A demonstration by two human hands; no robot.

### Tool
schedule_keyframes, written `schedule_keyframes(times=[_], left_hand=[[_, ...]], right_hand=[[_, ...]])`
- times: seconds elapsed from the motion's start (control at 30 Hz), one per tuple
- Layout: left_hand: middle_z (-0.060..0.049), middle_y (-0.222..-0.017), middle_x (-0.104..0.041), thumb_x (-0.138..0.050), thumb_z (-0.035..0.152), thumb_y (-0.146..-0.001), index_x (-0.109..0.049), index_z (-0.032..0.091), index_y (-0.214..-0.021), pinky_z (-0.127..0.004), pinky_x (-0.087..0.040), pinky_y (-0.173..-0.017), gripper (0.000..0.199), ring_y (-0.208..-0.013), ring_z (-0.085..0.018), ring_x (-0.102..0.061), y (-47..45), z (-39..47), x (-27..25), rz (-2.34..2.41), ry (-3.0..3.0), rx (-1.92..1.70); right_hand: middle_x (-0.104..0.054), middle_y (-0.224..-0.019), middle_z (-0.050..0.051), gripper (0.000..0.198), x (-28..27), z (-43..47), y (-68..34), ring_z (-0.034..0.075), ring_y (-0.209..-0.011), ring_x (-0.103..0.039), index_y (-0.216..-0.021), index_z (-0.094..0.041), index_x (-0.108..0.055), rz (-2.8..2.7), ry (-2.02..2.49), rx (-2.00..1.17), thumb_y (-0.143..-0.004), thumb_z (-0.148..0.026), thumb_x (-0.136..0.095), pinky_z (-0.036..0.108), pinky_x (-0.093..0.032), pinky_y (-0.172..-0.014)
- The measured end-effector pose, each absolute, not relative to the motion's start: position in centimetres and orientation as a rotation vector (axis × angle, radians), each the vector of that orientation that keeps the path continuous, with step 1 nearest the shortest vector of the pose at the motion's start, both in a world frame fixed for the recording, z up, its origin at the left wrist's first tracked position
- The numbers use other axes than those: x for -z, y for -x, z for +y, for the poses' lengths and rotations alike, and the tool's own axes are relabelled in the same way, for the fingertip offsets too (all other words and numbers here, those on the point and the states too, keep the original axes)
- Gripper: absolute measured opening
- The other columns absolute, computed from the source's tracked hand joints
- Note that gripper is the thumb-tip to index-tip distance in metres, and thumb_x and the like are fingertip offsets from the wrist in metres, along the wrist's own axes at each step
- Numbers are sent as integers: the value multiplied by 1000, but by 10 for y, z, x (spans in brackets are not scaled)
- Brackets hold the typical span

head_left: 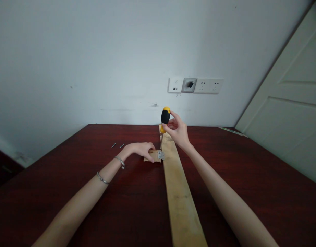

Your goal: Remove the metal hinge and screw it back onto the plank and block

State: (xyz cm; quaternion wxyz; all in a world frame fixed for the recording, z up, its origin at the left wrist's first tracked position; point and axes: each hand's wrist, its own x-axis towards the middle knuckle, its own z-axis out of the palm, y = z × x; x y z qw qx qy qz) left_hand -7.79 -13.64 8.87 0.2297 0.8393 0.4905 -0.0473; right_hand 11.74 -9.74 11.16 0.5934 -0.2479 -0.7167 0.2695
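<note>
A yellow and black screwdriver [165, 116] stands nearly upright, its handle gripped by the fingers of my right hand [179, 131]. The shaft points down at a metal hinge [160, 155]; whether the tip sits in a screw is too small to tell. That hinge bridges a small wooden block [155, 157] and the edge of a long wooden plank [180, 192]. My left hand [143, 150] clasps the small block from its left side, thumb on the near side and fingers on the far side.
Two screws [118, 145] lie on the dark red tabletop [109, 206], left of my left hand. Behind the table rises a white wall with a row of sockets [195, 85]. At the back right, a thin strip [232, 131] lies near a white panelled door [289, 113].
</note>
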Motion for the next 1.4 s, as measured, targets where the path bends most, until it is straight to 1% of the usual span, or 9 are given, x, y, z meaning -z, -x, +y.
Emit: schedule_keyframes(times=[0.17,0.37,0.57,0.87,1.1,1.27,1.4], left_hand=[[-7,-101,-66,-71,52,-66,-64,15,-103,-26,-43,-73,53,-89,-21,-58,77,-138,-90,1364,-2321,126],[-6,-98,-66,-71,53,-65,-64,14,-104,-25,-42,-71,55,-85,-19,-58,78,-137,-88,1370,-2325,107],[-6,-98,-66,-72,51,-66,-64,13,-105,-24,-40,-67,55,-82,-17,-58,78,-139,-92,1369,-2349,67],[-7,-97,-66,-71,49,-67,-66,13,-101,-24,-40,-68,49,-83,-17,-58,75,-144,-95,1373,-2426,52],[-5,-92,-67,-71,53,-67,-66,15,-100,-24,-39,-65,51,-78,-17,-59,78,-146,-94,1416,-2420,28],[-5,-95,-67,-69,55,-67,-67,16,-99,-24,-38,-65,50,-79,-17,-59,78,-146,-94,1422,-2463,9],[-5,-93,-67,-69,56,-67,-67,17,-98,-24,-38,-65,50,-77,-17,-59,79,-146,-95,1418,-2467,-4]], right_hand=[[-64,-79,-1,63,-110,-95,-118,13,-66,-63,-133,-21,-49,-1671,568,-622,-76,-38,-69,29,-56,-66],[-62,-73,-3,65,-107,-89,-118,12,-60,-60,-131,-21,-51,-1636,552,-618,-73,-41,-72,29,-55,-60],[-64,-75,-1,66,-106,-89,-119,13,-62,-62,-132,-22,-51,-1633,543,-642,-73,-43,-72,31,-57,-63],[-64,-75,-2,65,-105,-90,-119,13,-62,-63,-131,-22,-52,-1640,556,-624,-74,-43,-72,31,-57,-62],[-64,-75,-1,66,-105,-90,-118,14,-62,-63,-131,-21,-51,-1606,580,-650,-72,-42,-73,33,-57,-63],[-62,-71,-3,64,-109,-94,-118,13,-60,-61,-130,-22,-52,-1587,586,-646,-72,-40,-72,32,-56,-62],[-61,-73,-3,64,-113,-97,-119,13,-60,-62,-130,-20,-51,-1558,597,-643,-72,-38,-72,32,-56,-62]])
